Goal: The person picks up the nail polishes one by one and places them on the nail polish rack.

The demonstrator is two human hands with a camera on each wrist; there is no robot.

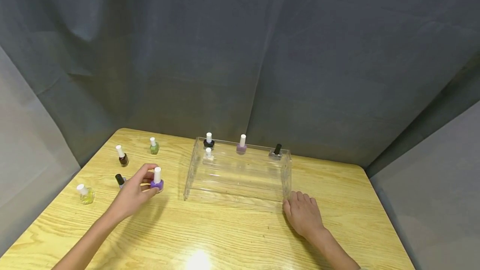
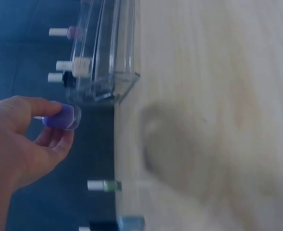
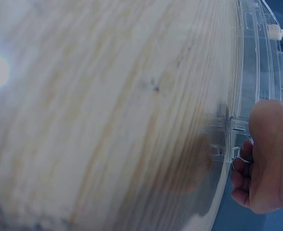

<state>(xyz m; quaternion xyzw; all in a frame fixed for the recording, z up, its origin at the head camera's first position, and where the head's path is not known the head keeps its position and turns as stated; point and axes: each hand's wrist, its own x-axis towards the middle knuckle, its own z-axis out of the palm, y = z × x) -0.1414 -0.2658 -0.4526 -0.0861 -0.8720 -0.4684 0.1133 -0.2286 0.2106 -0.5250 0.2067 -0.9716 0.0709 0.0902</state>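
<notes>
My left hand [image 1: 132, 195] pinches a purple nail polish bottle [image 1: 157, 185] with a white cap between thumb and fingers. The bottle is held upright, left of a clear stepped display rack [image 1: 236, 198]. In the left wrist view, the purple bottle [image 2: 59, 117] shows its base toward the camera. My right hand [image 1: 303, 213] grips the rack's front right corner. Curled fingers show against that corner of the clear rack [image 3: 239, 126] in the right wrist view. On the rack's back step stand a black bottle [image 1: 208, 143], a mauve one [image 1: 241, 148] and a black-capped clear one [image 1: 276, 153]; a pale bottle [image 1: 208, 156] stands one step lower.
Left on the wooden table [image 1: 225, 236] are a green bottle [image 1: 154, 148], a dark bottle [image 1: 123, 160], a yellow bottle [image 1: 87, 195] and a black-capped bottle [image 1: 120, 179] partly behind my left hand. A grey curtain [image 1: 240, 53] hangs behind the table.
</notes>
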